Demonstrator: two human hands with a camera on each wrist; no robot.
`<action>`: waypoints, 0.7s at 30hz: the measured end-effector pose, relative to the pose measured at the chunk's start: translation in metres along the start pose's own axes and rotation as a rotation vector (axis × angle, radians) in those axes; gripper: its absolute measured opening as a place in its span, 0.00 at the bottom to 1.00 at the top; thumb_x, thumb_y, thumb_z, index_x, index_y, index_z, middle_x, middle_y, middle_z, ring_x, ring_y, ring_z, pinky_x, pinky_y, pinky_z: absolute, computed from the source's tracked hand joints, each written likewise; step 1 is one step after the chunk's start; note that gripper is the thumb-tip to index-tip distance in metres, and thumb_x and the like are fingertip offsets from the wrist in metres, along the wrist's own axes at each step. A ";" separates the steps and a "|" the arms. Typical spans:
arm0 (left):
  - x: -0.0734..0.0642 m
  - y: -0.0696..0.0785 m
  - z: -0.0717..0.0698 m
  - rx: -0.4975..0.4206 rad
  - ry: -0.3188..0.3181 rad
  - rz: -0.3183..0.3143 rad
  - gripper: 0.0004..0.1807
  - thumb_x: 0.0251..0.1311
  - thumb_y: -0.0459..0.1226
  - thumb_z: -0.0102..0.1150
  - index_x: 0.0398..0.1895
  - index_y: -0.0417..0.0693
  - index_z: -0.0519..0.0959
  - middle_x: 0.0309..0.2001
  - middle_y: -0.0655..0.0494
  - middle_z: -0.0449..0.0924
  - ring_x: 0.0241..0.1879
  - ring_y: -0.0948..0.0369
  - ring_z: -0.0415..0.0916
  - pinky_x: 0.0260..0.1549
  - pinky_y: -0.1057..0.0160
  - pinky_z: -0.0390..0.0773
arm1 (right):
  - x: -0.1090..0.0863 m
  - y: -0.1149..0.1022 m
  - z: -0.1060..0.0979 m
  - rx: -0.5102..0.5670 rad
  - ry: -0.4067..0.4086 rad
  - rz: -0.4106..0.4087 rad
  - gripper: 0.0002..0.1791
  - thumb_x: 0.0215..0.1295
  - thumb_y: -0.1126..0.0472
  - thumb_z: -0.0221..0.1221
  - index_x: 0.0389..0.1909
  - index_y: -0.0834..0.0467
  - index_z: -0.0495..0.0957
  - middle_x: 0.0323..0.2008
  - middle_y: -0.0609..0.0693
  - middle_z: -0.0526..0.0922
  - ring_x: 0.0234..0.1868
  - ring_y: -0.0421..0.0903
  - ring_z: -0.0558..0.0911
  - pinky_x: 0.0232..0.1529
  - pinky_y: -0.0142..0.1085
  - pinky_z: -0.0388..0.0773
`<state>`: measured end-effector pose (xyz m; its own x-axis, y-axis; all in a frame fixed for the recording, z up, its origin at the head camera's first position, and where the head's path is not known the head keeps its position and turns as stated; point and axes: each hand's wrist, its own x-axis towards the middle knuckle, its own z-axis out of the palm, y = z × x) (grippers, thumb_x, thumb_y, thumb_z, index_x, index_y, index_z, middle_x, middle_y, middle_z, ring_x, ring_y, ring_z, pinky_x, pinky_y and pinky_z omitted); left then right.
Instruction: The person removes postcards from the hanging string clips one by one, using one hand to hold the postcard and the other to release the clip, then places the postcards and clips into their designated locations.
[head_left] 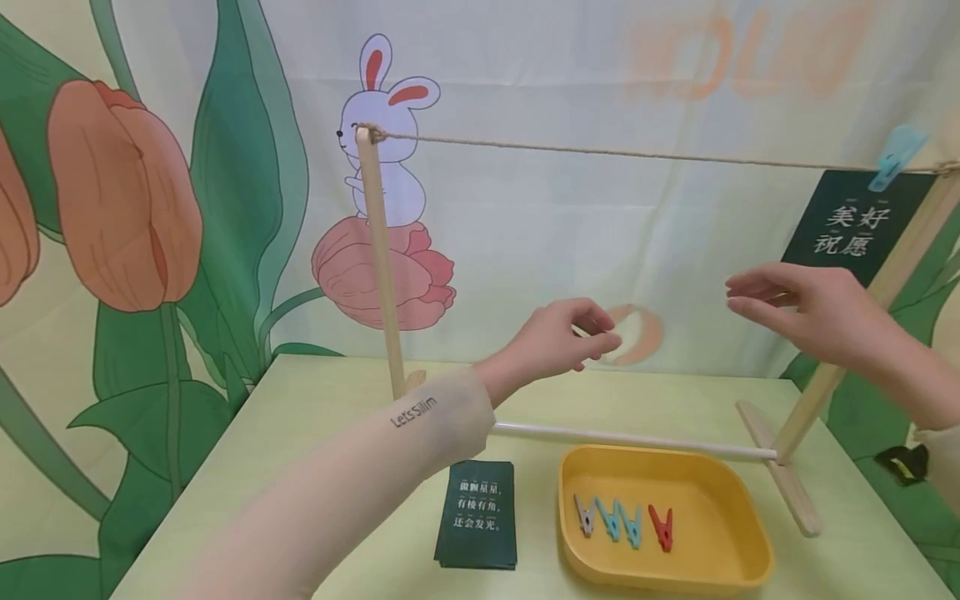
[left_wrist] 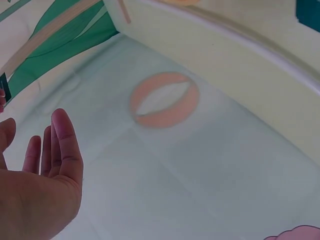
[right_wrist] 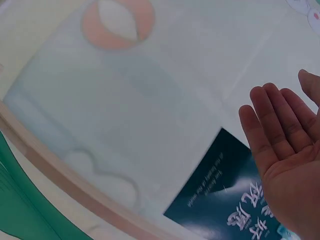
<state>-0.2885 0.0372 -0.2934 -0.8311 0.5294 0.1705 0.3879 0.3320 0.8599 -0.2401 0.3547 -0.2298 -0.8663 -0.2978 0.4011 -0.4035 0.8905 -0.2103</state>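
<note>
In the head view a dark green card point(head_left: 840, 221) with white characters hangs at the right end of a twine line point(head_left: 600, 152), held by a light blue clothespin point(head_left: 892, 160). My right hand point(head_left: 813, 312) is raised in front of this card's lower part, its fingers relaxed and holding nothing. The right wrist view has the card point(right_wrist: 210, 190) beside the bare palm point(right_wrist: 292, 170). Below the line, toward the middle, my left hand point(head_left: 558, 340) hovers with loosely bent fingers. Nothing lies in its palm point(left_wrist: 45, 200) in the left wrist view.
A yellow tray point(head_left: 720, 533) on the table holds several clothespins: grey point(head_left: 584, 517), light blue point(head_left: 632, 527) and red point(head_left: 662, 527). Left of it lies a stack of green cards point(head_left: 477, 517). Wooden posts point(head_left: 382, 267) carry the line, and a white rod point(head_left: 630, 437) runs low between them.
</note>
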 end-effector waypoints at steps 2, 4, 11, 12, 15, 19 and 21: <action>0.007 0.006 0.002 0.005 0.010 0.016 0.12 0.74 0.44 0.67 0.54 0.51 0.83 0.47 0.60 0.86 0.40 0.63 0.85 0.38 0.63 0.89 | 0.003 0.000 -0.008 -0.005 0.017 0.026 0.17 0.77 0.55 0.65 0.60 0.59 0.84 0.50 0.58 0.90 0.50 0.59 0.89 0.41 0.13 0.71; 0.014 0.011 0.004 0.013 0.020 0.029 0.13 0.73 0.44 0.67 0.55 0.51 0.83 0.49 0.60 0.85 0.40 0.64 0.85 0.38 0.65 0.88 | 0.005 0.000 -0.016 0.002 0.036 0.048 0.18 0.79 0.54 0.64 0.61 0.59 0.83 0.52 0.60 0.89 0.50 0.61 0.88 0.39 0.10 0.66; 0.037 0.033 0.013 0.051 0.050 0.055 0.14 0.73 0.45 0.68 0.56 0.52 0.83 0.51 0.61 0.84 0.46 0.66 0.82 0.45 0.69 0.83 | 0.011 0.000 -0.044 -0.014 0.141 0.067 0.17 0.81 0.56 0.61 0.61 0.62 0.82 0.53 0.66 0.87 0.38 0.15 0.73 0.37 0.11 0.64; 0.040 0.036 0.015 0.057 0.053 0.055 0.15 0.73 0.45 0.68 0.57 0.53 0.83 0.50 0.62 0.84 0.47 0.66 0.82 0.46 0.70 0.82 | 0.012 0.001 -0.047 -0.017 0.153 0.070 0.18 0.81 0.56 0.61 0.62 0.63 0.82 0.53 0.67 0.87 0.38 0.16 0.73 0.37 0.11 0.64; 0.050 0.044 0.022 0.062 0.057 0.053 0.15 0.72 0.46 0.68 0.58 0.54 0.83 0.50 0.64 0.84 0.50 0.68 0.81 0.47 0.71 0.80 | 0.015 0.006 -0.053 -0.010 0.180 0.090 0.20 0.83 0.55 0.58 0.65 0.64 0.79 0.57 0.70 0.84 0.41 0.24 0.77 0.39 0.13 0.64; 0.060 0.055 0.031 0.050 0.046 0.055 0.17 0.72 0.45 0.69 0.60 0.55 0.82 0.52 0.65 0.84 0.50 0.70 0.80 0.47 0.74 0.79 | 0.017 0.020 -0.057 0.052 0.254 0.053 0.23 0.85 0.54 0.54 0.70 0.64 0.76 0.58 0.55 0.86 0.46 0.22 0.73 0.50 0.14 0.66; 0.063 0.060 0.035 0.042 0.042 0.055 0.19 0.71 0.45 0.69 0.62 0.55 0.82 0.53 0.65 0.84 0.50 0.71 0.80 0.46 0.75 0.79 | 0.019 0.026 -0.060 0.087 0.299 0.026 0.24 0.85 0.54 0.53 0.71 0.63 0.75 0.55 0.34 0.83 0.48 0.19 0.73 0.55 0.12 0.65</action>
<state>-0.3039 0.1180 -0.2474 -0.8236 0.5151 0.2374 0.4488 0.3360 0.8281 -0.2493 0.3931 -0.1745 -0.7565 -0.1496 0.6367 -0.4175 0.8598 -0.2940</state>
